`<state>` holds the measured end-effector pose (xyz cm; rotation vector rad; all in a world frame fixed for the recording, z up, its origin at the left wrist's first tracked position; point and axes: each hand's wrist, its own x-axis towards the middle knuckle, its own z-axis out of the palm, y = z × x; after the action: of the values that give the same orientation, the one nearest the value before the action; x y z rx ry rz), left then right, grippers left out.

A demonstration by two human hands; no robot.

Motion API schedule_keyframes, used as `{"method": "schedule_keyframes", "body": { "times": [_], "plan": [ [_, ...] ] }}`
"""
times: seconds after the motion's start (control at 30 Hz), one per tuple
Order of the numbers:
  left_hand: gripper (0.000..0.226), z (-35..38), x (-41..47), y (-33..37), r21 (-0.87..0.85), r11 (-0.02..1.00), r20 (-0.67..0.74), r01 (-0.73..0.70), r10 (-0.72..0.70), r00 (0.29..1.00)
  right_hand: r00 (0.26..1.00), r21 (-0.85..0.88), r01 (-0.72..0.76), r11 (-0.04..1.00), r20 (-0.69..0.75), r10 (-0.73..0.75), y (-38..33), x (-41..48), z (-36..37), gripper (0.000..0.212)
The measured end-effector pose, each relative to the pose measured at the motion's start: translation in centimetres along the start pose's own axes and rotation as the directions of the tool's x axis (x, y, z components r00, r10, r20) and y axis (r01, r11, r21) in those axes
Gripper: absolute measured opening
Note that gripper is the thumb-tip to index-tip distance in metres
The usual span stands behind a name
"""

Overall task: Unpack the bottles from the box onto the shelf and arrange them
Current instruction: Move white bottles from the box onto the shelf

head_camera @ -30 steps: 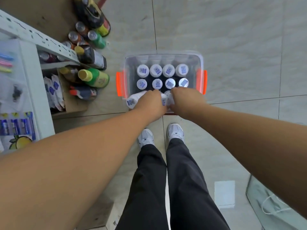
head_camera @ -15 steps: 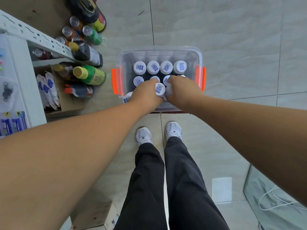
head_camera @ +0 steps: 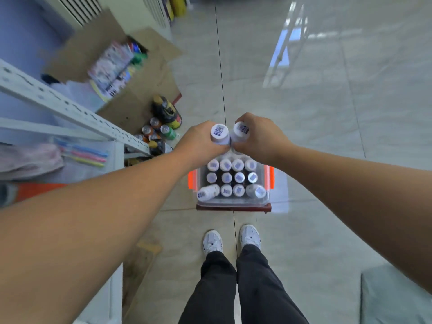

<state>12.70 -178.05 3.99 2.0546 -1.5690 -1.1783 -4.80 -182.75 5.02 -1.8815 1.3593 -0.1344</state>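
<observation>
- The left hand (head_camera: 201,141) has its fingers curled round one white-capped bottle (head_camera: 219,134), and the right hand (head_camera: 261,139) is wrapped round a second bottle (head_camera: 240,132). Both bottles are upright, caps toward the camera, and their sides touch between the hands.
- Both hands were down in the near row of the box half a second ago. They are now raised clear of it with a bottle each, and the view has tipped up to show more floor.
- The clear box (head_camera: 231,202) with orange latches sits on the floor below and just behind the hands. It still holds most of its bottles (head_camera: 231,177) in rows.
- Two bottles lean at the near corners, the left leaning bottle (head_camera: 207,192) and the right leaning bottle (head_camera: 256,191). With their neighbours gone, I judge a knock could tip either one flat.
- The shelf (head_camera: 70,108) is to the left of the left hand, with its perforated rail running toward the hands.
- If both bottles swing left together, one could clip that rail or bang the other. How far the fingers reach round each body is hidden, so a slip is possible.
- Loose drink bottles (head_camera: 161,132) stand on the floor just left of the left hand, under the shelf edge. A dropped bottle would probably scatter them.
- An open cardboard carton (head_camera: 112,61) lies beyond and left of the hands, blurred.
</observation>
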Motion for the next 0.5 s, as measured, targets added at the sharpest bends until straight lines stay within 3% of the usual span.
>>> {"method": "schedule_keyframes", "body": {
  "times": [0.23, 0.37, 0.5],
  "plan": [
    [0.029, -13.2, -5.9, 8.7, 0.008, 0.996, -0.115, -0.085, 0.085, 0.99, 0.958, -0.162, 0.287, 0.944, 0.076, -0.278, -12.4, -1.2, -12.1, 0.039],
    [0.038, -20.1, -10.9, 12.8, 0.083, 0.993, -0.242, -0.084, 0.101, 0.965, 0.894, -0.228, 0.447, 0.865, 0.095, -0.437, -20.4, -3.4, -17.4, 0.036],
    [0.03, -27.3, -18.1, 16.1, 0.181, 0.983, -0.344, -0.043, 0.104, 0.933, 0.813, -0.271, 0.579, 0.769, 0.124, -0.569, -29.3, -6.1, -20.7, 0.036]
  ]
}}
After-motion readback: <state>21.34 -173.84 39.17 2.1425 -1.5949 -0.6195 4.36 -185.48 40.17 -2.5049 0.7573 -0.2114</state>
